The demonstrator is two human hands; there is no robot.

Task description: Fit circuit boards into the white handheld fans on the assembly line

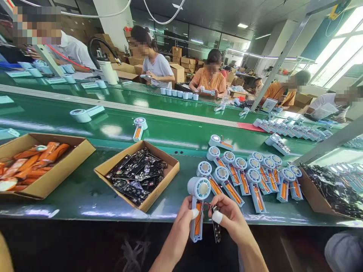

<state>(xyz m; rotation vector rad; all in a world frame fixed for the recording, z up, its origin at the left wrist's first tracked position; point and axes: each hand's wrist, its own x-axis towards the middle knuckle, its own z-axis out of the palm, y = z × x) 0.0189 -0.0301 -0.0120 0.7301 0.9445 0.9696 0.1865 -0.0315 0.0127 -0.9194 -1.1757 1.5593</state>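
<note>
My left hand (183, 221) is closed around the handle of a light blue handheld fan body (202, 189), held upright near the bench's front edge. Its handle is uncovered, with an orange battery (197, 219) inside. Between the thumb and fingers of my right hand (228, 215) is a narrow black circuit board (217, 230), hanging downward beside the handle. Thin red and black wires run between the fan body and the board; where they end is hidden by my fingers. White coverings wrap both thumbs. Just beyond my hands lie several similar fan bodies (253, 175) with orange batteries showing.
A cardboard tray of black circuit boards (98, 172) lies left of my hands, a box of orange parts (36, 192) farther left. More boards fill a box (317, 196) at right. Fans lie on the green conveyor (113, 130). Several people sit across it. A metal post (280, 60) slants at right.
</note>
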